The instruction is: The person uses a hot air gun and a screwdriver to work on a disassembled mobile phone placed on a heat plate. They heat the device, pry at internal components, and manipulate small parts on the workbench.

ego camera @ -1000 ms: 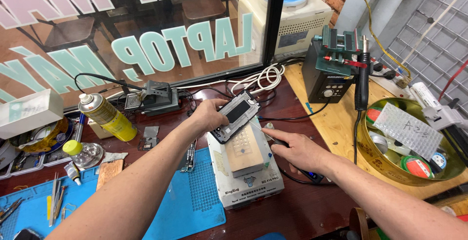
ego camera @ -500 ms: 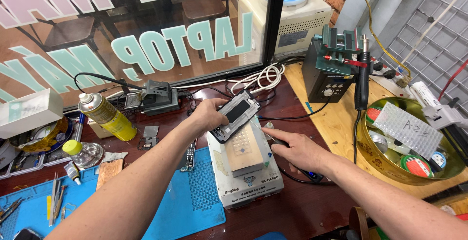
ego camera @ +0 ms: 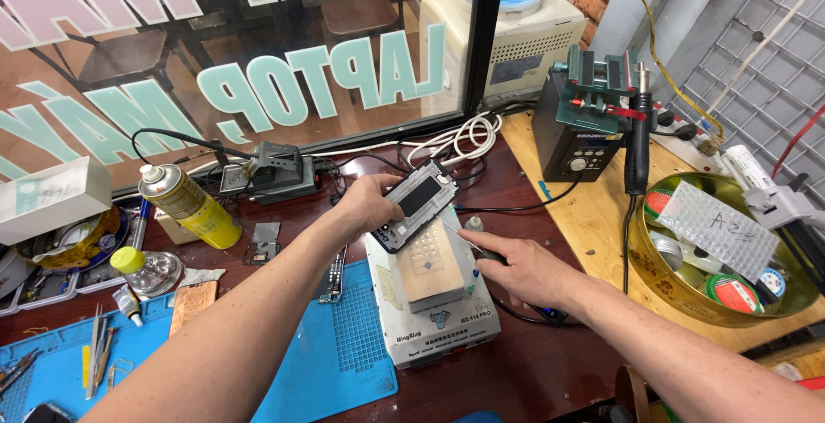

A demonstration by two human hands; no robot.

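Note:
My left hand (ego camera: 365,208) grips a dark phone frame (ego camera: 419,201) by its left edge and holds it tilted above a white separator machine (ego camera: 443,324). The machine's tan pad (ego camera: 432,264) lies just under the phone. My right hand (ego camera: 520,270) rests on the machine's right side, pinching a thin metal tool (ego camera: 462,238). The tool's tip touches the phone's lower right edge.
A yellow spray can (ego camera: 187,206) and a small yellow-capped bottle (ego camera: 131,265) stand at the left. A blue mat (ego camera: 331,363) with hand tools covers the front left. At the right are a hot-air station (ego camera: 584,127), a brass bowl (ego camera: 670,290) of tape rolls, and white cables (ego camera: 464,135).

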